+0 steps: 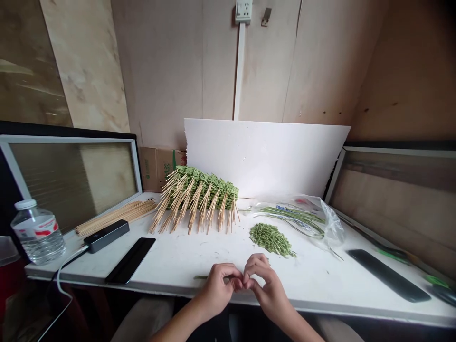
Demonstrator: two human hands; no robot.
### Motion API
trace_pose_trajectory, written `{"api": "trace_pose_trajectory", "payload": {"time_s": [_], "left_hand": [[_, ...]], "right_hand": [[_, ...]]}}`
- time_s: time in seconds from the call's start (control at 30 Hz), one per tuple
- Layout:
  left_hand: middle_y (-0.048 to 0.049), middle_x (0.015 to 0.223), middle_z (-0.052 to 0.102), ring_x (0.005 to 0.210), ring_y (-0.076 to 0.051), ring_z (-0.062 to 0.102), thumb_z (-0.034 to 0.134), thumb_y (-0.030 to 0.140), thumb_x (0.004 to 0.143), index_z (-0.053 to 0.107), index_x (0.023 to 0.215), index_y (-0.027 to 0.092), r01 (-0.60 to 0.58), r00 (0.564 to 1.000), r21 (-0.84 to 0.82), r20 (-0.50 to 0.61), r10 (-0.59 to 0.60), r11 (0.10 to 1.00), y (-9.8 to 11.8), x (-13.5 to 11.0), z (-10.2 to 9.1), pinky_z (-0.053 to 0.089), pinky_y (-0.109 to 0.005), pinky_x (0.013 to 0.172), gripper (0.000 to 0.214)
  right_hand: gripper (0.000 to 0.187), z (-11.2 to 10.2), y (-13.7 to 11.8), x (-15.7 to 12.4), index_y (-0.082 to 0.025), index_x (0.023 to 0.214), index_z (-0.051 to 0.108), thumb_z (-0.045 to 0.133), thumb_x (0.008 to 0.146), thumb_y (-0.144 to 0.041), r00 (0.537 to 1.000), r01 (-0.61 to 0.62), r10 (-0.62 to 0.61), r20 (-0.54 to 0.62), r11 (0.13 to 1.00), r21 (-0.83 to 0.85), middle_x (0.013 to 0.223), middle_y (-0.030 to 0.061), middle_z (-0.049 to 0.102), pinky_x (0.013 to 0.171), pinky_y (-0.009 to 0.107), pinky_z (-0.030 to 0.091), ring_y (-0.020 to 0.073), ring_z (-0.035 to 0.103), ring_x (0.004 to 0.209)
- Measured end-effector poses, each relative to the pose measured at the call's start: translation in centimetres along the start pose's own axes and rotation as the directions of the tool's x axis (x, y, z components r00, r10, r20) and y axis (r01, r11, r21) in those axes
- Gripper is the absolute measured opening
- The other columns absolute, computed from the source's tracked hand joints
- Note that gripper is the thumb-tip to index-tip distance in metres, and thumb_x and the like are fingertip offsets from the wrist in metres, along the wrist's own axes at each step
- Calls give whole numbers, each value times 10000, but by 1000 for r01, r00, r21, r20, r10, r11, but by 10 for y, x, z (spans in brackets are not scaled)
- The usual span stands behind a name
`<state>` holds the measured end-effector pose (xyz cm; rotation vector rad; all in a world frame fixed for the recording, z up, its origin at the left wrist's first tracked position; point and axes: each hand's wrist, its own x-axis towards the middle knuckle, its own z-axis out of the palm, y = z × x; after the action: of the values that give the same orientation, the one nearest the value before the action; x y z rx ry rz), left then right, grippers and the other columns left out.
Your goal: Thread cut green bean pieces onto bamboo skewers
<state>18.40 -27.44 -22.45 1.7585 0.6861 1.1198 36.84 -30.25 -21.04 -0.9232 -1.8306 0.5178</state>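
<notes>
My left hand [221,283] is closed around a thin green bean [201,277], whose end sticks out to the left just above the table. My right hand [263,280] is closed in a pinch, its fingertips meeting those of my left hand; what lies between them is hidden. Beyond my right hand rests a pile of short cut bean pieces [271,239]. Farther back, wooden skewers [194,209] carrying rows of green bean pieces [213,185] are stacked, bare ends toward me. Long uncut beans [294,214] lie in a clear plastic bag [333,223] at the back right.
On the left are loose bare skewers [117,216], a dark power bank [107,236] with a white cable, a black phone [131,260] and a water bottle [37,232]. A long dark object [388,275] lies at right. A white board [263,156] stands behind.
</notes>
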Motion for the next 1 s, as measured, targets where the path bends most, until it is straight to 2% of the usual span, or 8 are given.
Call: {"api": "trace_pose_trajectory", "payload": {"time_s": [0.17,0.23,0.33,0.47,0.67,0.8,0.9,1.0], "left_hand": [[-61,748,713,703,-157,659,556,19,808,785,758,136,-34,999,19,35,33,999,4,0,-2,524,-239,675,262],[-65,758,714,709,-158,659,549,26,830,785,767,138,-60,997,70,49,57,996,6,1,-4,519,-242,680,269],[-67,757,709,713,-159,652,557,70,886,775,778,142,-89,996,160,7,89,983,7,2,-9,500,-246,679,255],[-70,771,716,719,-161,659,563,88,904,768,783,146,-73,997,154,5,73,985,7,2,-10,504,-249,681,245],[-69,737,713,685,-158,662,590,51,825,748,709,131,3,999,-60,45,0,998,8,0,-1,528,-249,659,212],[-58,691,682,613,-140,621,636,152,888,754,744,116,52,999,-134,24,-49,990,-3,4,-3,518,-250,617,190],[-73,759,691,629,-138,610,610,216,962,787,852,121,-2,999,-24,-32,1,1000,-10,9,-12,511,-253,627,229],[-95,868,694,777,-175,653,531,173,1001,805,954,146,-108,990,166,-72,121,980,-15,12,-21,530,-286,753,279]], "right_hand": [[232,-1,2,0,-256,778,682,636,974,-371,1000,0,0,22,1000,-11,808,68,644,830,442,477,292,549,926],[247,-3,2,1,-260,782,683,618,987,-381,999,45,-44,16,997,-65,797,74,643,816,456,488,296,556,911],[166,-8,1,3,-285,843,711,638,980,-345,991,127,-131,-4,971,-203,807,81,656,821,491,493,307,569,897],[164,-10,-1,4,-306,855,706,610,988,-305,986,164,-167,16,941,-294,825,84,661,821,500,489,318,576,914],[384,1,4,0,-272,767,651,572,989,-576,997,71,-72,-31,996,-54,754,61,628,797,466,486,299,571,846],[350,-2,14,1,-269,771,675,632,966,-556,997,1,-1,-83,1000,4,746,57,641,819,466,502,291,599,815],[267,-17,26,5,-275,858,757,679,947,-514,988,-42,27,-153,995,-94,828,89,707,833,476,520,311,625,873],[320,-37,47,9,-281,1012,802,608,983,-534,973,-108,53,-224,964,-241,921,117,737,841,490,538,326,637,933]]}}
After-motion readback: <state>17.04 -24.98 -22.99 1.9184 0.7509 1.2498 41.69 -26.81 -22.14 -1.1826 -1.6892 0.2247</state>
